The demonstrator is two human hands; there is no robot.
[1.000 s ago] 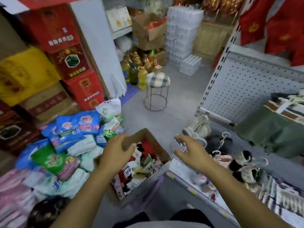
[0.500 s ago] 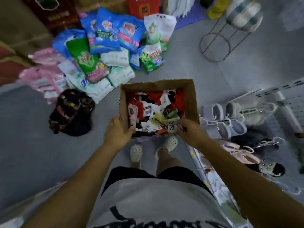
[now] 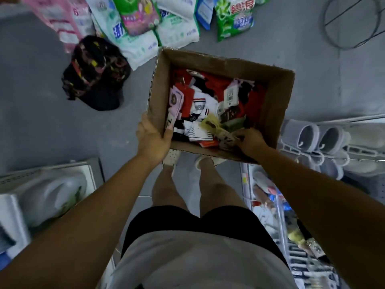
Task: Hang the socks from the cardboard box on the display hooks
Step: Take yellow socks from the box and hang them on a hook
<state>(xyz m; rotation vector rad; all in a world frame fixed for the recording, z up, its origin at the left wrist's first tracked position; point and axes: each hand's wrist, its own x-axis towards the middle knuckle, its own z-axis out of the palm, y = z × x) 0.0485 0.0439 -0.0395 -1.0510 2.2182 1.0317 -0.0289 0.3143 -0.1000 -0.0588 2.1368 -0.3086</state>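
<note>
An open cardboard box (image 3: 277,97) is held above the grey floor, straight below my head. It is full of packaged socks (image 3: 200,109) in red, white, black, pink and yellow. My left hand (image 3: 152,140) grips the box's near left corner, thumb inside the wall. My right hand (image 3: 250,142) is at the near right edge, fingers curled on a pale sock pack with dark print (image 3: 226,140) inside the box. The display hooks (image 3: 358,157) stick out at the right, carrying slippers.
Detergent and tissue packs (image 3: 145,19) lie on the floor beyond the box. A dark patterned bag (image 3: 95,71) sits to the left. A wire stool base (image 3: 350,21) is at top right. My feet (image 3: 173,157) stand under the box; a shelf edge (image 3: 270,205) runs along the right.
My view tilted further down and the box came closer to me. Both hands went from reaching toward the box to holding its near edge; the right hand now grasps a sock pack.
</note>
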